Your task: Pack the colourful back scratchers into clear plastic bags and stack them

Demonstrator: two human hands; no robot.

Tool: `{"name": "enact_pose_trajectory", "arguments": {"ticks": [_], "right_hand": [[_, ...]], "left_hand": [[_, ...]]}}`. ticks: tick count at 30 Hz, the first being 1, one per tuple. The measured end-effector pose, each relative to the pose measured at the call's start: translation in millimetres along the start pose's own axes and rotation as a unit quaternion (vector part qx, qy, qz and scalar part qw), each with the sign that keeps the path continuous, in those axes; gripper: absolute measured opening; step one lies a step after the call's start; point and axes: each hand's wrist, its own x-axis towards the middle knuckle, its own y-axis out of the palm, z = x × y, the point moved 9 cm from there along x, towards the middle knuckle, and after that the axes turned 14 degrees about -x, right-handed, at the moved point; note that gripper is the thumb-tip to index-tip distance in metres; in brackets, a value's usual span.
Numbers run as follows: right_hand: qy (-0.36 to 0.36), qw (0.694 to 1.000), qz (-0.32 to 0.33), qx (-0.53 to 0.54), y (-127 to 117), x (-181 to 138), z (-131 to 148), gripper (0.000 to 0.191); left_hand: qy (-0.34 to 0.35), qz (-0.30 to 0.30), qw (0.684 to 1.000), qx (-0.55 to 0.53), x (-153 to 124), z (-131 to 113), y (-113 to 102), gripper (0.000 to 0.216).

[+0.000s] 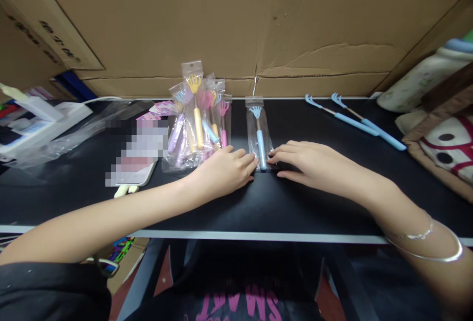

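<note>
A blue back scratcher (260, 144) lies inside a clear plastic bag (251, 134) on the black table, its claw end pointing away from me. My left hand (229, 169) rests at the bag's lower left edge, fingers stretched and palm down. At the opposite edge, the fingertips of my right hand (301, 159) touch the plastic, with the thumb apart from the other fingers. Just left of the bag is a pile of bagged back scratchers (198, 126) in yellow, purple, pink and blue. Two unbagged blue back scratchers (356, 123) (384, 134) lie to the right.
A phone (148, 171), partly blurred out, lies left of the pile near pink printed cards (162, 109). Farther left are loose clear plastic (96, 131) and a white power strip (55, 119). A bottle (417, 77) and a brown bag (421, 129) stand right; a cardboard wall (229, 20) rises behind.
</note>
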Motion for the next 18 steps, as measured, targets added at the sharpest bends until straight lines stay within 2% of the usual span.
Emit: {"name": "enact_pose_trajectory", "arguments": {"ticks": [11,18], "right_hand": [[0.013,0.999,-0.019,-0.027,-4.5,4.8,0.9,0.014],[0.074,0.995,-0.045,-0.050,-6.6,6.1,-4.6,0.009]], "left_hand": [[0.005,-0.022,0.998,0.061,-1.0,-8.9,1.2,0.021],[0.001,-0.028,0.998,0.061,-1.3,-8.8,-0.1,0.021]]}}
